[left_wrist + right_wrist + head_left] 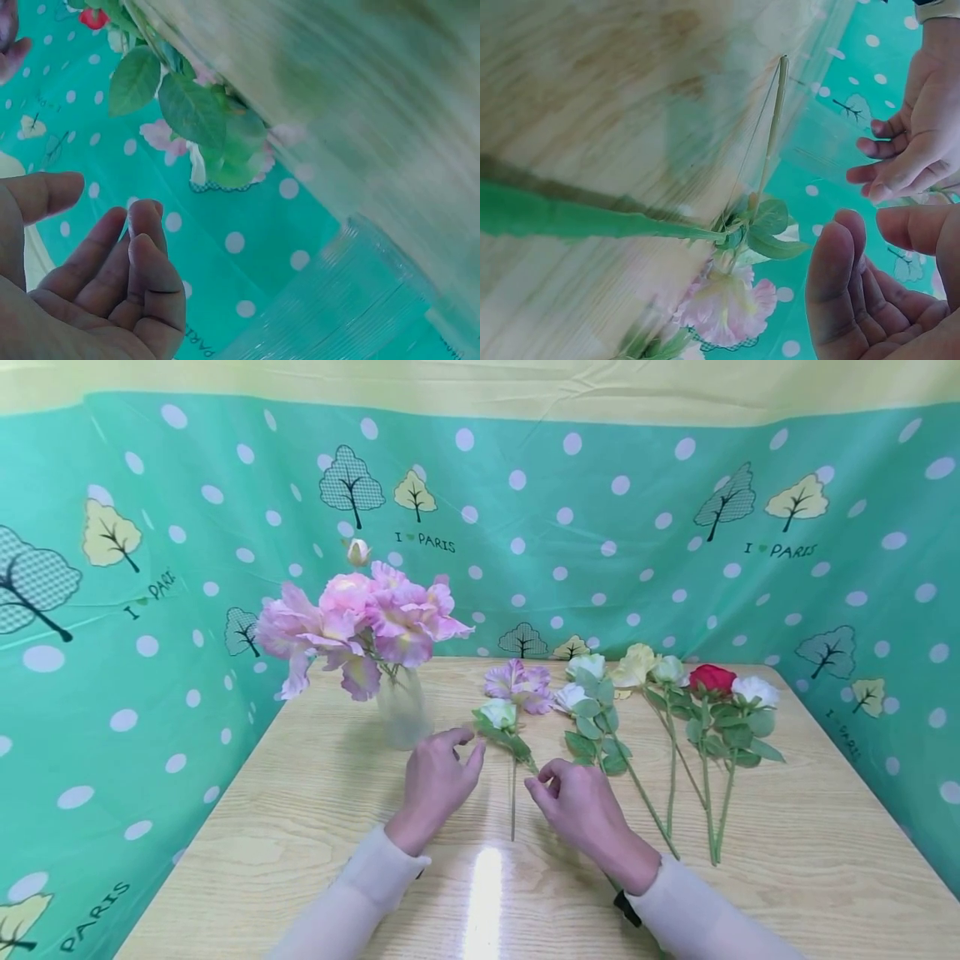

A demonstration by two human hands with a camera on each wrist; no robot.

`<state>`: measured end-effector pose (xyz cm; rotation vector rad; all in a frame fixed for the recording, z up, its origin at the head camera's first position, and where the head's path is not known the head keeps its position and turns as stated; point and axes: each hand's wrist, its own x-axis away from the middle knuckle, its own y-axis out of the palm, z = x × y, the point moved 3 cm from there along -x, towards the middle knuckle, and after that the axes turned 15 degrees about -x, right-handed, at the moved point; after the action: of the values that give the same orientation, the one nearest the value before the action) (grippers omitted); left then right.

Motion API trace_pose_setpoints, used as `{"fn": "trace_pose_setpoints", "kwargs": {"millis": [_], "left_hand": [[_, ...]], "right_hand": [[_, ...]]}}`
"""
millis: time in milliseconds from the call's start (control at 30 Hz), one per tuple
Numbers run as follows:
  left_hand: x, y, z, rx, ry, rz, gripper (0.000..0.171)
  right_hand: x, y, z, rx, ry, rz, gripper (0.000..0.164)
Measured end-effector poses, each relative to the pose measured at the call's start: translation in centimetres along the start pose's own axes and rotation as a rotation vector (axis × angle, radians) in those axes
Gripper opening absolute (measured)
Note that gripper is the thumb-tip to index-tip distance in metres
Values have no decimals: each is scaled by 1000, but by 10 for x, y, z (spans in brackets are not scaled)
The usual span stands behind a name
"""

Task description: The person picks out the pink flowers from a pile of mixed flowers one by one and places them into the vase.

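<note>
A white rose (498, 714) with green leaves lies on the table between the two hands, its bare stem toward me. My left hand (442, 772) hovers left of the rose, in front of the vase, fingers loosely bent and holding nothing in the left wrist view. On the other side, my right hand (581, 797) is just right of the leaves and a green stem (592, 217). The right wrist view shows a gap between its thumb and bent fingers, with nothing gripped. A ribbed clear vase (405, 710) holds pink-purple flowers (408, 618) and a pale bud (358, 552).
A purple flower (525, 685) lies behind the white rose. Rightward are more white roses (588, 667), a yellow flower (634, 665) and a red rose (711, 678), with stems toward me. A green dotted cloth (540, 543) hangs around the wooden table (300, 827).
</note>
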<state>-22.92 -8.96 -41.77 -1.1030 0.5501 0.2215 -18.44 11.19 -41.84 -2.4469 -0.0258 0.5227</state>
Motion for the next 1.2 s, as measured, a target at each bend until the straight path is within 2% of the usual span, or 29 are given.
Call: {"fn": "trace_pose_setpoints", "kwargs": {"millis": [133,333,567,867,1033,1200], "left_hand": [[4,1,0,6,-16,-27,22],[7,0,-1,22,-51,-58,22],[11,1,-4,18,-88,-83,22],[13,3,-3,5,-71,-97,21],[12,4,-4,-6,-65,-72,20],[12,4,-5,-6,-63,-78,21]], "right_hand": [[-3,2,-1,43,-1,-11,19],[-6,9,-3,52,77,-88,20],[-9,20,-3,105,65,-122,23],[-11,35,1,131,127,-222,33],[-12,39,1,156,132,-238,44],[-15,42,3,183,146,-261,47]]}}
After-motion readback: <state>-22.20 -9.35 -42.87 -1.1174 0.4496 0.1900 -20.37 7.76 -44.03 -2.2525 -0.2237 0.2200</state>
